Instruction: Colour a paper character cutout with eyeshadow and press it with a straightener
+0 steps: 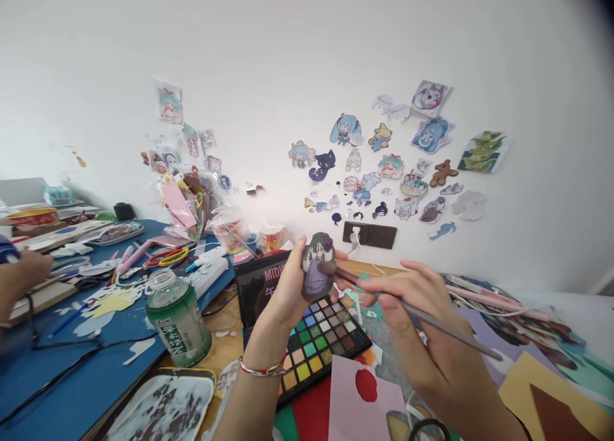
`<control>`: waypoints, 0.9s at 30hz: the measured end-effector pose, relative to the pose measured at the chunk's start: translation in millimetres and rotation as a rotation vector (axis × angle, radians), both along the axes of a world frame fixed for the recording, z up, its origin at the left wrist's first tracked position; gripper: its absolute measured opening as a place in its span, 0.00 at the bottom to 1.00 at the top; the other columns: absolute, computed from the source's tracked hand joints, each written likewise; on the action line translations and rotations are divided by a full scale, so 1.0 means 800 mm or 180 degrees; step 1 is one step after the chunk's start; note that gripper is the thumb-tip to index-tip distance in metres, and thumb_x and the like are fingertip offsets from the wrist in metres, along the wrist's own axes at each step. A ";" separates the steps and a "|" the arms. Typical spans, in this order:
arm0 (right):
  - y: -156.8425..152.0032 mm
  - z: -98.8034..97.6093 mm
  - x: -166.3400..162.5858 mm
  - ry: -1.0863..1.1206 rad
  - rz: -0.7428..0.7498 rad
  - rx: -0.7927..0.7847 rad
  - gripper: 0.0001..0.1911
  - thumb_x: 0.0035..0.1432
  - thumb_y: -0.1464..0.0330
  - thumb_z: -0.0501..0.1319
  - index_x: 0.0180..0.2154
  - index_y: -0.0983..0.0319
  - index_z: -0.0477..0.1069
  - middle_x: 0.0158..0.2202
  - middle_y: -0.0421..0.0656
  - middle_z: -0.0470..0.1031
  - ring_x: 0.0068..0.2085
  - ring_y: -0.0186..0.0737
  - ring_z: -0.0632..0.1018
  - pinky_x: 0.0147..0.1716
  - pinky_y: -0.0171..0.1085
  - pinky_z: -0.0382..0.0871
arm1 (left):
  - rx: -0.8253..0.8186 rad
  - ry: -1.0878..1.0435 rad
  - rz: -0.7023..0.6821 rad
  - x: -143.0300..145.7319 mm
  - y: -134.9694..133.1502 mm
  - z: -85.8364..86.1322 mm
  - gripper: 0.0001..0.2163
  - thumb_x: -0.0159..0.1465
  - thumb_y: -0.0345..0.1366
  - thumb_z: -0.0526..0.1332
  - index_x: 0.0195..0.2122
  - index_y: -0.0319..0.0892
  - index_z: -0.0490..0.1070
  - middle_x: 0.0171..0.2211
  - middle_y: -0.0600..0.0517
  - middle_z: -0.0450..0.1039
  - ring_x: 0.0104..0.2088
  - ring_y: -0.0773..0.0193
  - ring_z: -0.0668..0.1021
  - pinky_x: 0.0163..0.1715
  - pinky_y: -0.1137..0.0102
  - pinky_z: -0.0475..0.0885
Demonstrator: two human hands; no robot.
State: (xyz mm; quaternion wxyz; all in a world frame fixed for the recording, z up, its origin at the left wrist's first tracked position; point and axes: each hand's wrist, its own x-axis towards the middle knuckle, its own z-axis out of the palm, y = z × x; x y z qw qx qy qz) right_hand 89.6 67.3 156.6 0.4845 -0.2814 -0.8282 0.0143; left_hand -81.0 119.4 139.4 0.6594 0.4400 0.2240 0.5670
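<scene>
My left hand (pixel 286 292) holds up a grey and purple paper cutout of a cartoon figure (pixel 317 282), thumb at its left edge and fingers behind it. Pinched in my right hand (pixel 426 339) is a makeup brush (pixel 444 326) with a dark tip. The brush tip touches the front of the cutout, near the middle. Below both hands an eyeshadow palette (pixel 322 331) lies with its lid up, showing many coloured pans. A pink paper sheet with a red spot (pixel 345 402) overlaps the palette's lower right edge.
A green-labelled bottle (pixel 178 323) and a paint-smeared tray (pixel 160 406) stand left. Another person's hand (pixel 26 273) is at the far left, over a blue mat (pixel 115 374). Coloured paper (pixel 551 390) lies right. Cutouts and a power socket (pixel 369 235) are on the wall.
</scene>
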 end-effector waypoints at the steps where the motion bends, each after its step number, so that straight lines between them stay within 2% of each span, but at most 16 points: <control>1: 0.000 0.000 0.000 -0.0046 0.0043 -0.0062 0.09 0.60 0.74 0.51 0.39 0.57 0.68 0.31 0.38 0.73 0.37 0.37 0.72 0.53 0.46 0.54 | -0.0014 0.0004 0.0015 0.000 0.000 0.001 0.27 0.66 0.49 0.40 0.39 0.33 0.72 0.27 0.43 0.75 0.22 0.62 0.75 0.18 0.72 0.67; 4: 0.001 -0.001 -0.001 -0.0113 0.0169 -0.0164 0.10 0.60 0.74 0.51 0.41 0.58 0.68 0.34 0.41 0.73 0.41 0.40 0.70 0.46 0.43 0.61 | -0.0031 -0.0018 0.0058 0.002 -0.002 0.003 0.26 0.66 0.48 0.41 0.38 0.34 0.73 0.27 0.44 0.75 0.23 0.63 0.76 0.20 0.72 0.69; 6: 0.002 -0.002 -0.001 -0.0013 -0.0015 0.0072 0.11 0.60 0.74 0.52 0.43 0.59 0.68 0.38 0.43 0.73 0.44 0.43 0.69 0.43 0.42 0.62 | -0.0008 -0.0076 0.0081 0.005 -0.003 0.005 0.25 0.66 0.47 0.41 0.37 0.35 0.73 0.27 0.45 0.75 0.23 0.63 0.76 0.22 0.73 0.69; 8: 0.001 -0.002 -0.001 0.0032 -0.0084 0.0195 0.11 0.59 0.75 0.52 0.41 0.59 0.68 0.36 0.43 0.72 0.43 0.43 0.69 0.43 0.43 0.62 | -0.0019 -0.0101 0.0055 0.007 -0.004 0.006 0.26 0.66 0.47 0.40 0.36 0.35 0.73 0.27 0.44 0.75 0.24 0.63 0.76 0.22 0.73 0.69; 11: -0.005 -0.001 0.000 0.0035 0.0353 -0.0169 0.09 0.59 0.74 0.52 0.37 0.57 0.69 0.31 0.42 0.70 0.40 0.43 0.70 0.42 0.43 0.63 | -0.0117 -0.0046 -0.0063 0.010 -0.007 0.007 0.28 0.66 0.48 0.38 0.36 0.34 0.73 0.26 0.43 0.75 0.21 0.62 0.75 0.19 0.72 0.69; 13: -0.008 0.000 0.000 0.0019 0.0602 -0.0278 0.10 0.60 0.73 0.51 0.39 0.57 0.68 0.33 0.42 0.70 0.41 0.42 0.70 0.41 0.41 0.65 | -0.0113 -0.0046 -0.0088 0.010 -0.008 0.006 0.27 0.65 0.49 0.39 0.37 0.35 0.73 0.26 0.44 0.74 0.20 0.63 0.74 0.18 0.72 0.69; 16: -0.007 0.001 0.001 0.0008 0.0255 0.0134 0.12 0.59 0.75 0.52 0.43 0.59 0.67 0.37 0.43 0.72 0.42 0.42 0.69 0.42 0.42 0.64 | 0.0043 -0.0127 -0.0100 0.011 -0.008 0.004 0.28 0.66 0.49 0.40 0.34 0.34 0.74 0.24 0.45 0.73 0.21 0.62 0.74 0.18 0.72 0.68; 18: -0.005 0.002 0.001 0.0005 -0.0002 0.0325 0.10 0.59 0.75 0.52 0.41 0.60 0.68 0.35 0.43 0.72 0.41 0.42 0.69 0.43 0.43 0.62 | 0.0062 -0.0129 -0.0153 0.012 -0.008 0.004 0.29 0.66 0.49 0.39 0.33 0.34 0.74 0.23 0.45 0.73 0.22 0.62 0.74 0.18 0.72 0.68; 20: -0.005 0.002 0.002 0.0003 0.0108 0.0177 0.09 0.59 0.75 0.52 0.37 0.59 0.68 0.32 0.41 0.72 0.40 0.42 0.69 0.43 0.43 0.62 | -0.0014 -0.0086 -0.0209 0.013 -0.008 0.004 0.29 0.65 0.49 0.39 0.34 0.34 0.74 0.24 0.45 0.73 0.22 0.63 0.74 0.20 0.72 0.69; 22: -0.006 0.001 0.003 -0.0003 0.0325 -0.0048 0.10 0.60 0.74 0.51 0.38 0.58 0.69 0.32 0.42 0.71 0.39 0.41 0.70 0.42 0.43 0.63 | -0.0080 -0.0055 -0.0160 0.013 -0.009 0.005 0.27 0.65 0.49 0.41 0.35 0.34 0.74 0.24 0.45 0.73 0.22 0.64 0.74 0.23 0.72 0.70; 24: -0.007 0.000 0.004 0.0025 0.0291 -0.0026 0.10 0.60 0.73 0.52 0.41 0.59 0.69 0.35 0.42 0.72 0.41 0.41 0.70 0.41 0.42 0.63 | -0.0022 -0.0062 -0.0002 0.012 -0.010 0.006 0.25 0.65 0.48 0.43 0.34 0.34 0.74 0.24 0.46 0.74 0.23 0.64 0.75 0.26 0.73 0.70; 27: -0.004 -0.002 0.004 -0.0017 0.0277 -0.0021 0.08 0.61 0.72 0.53 0.39 0.58 0.69 0.34 0.41 0.73 0.39 0.41 0.70 0.41 0.41 0.63 | 0.0041 0.0034 0.0053 0.008 -0.011 0.007 0.26 0.65 0.48 0.42 0.35 0.34 0.74 0.25 0.45 0.74 0.24 0.63 0.75 0.27 0.72 0.70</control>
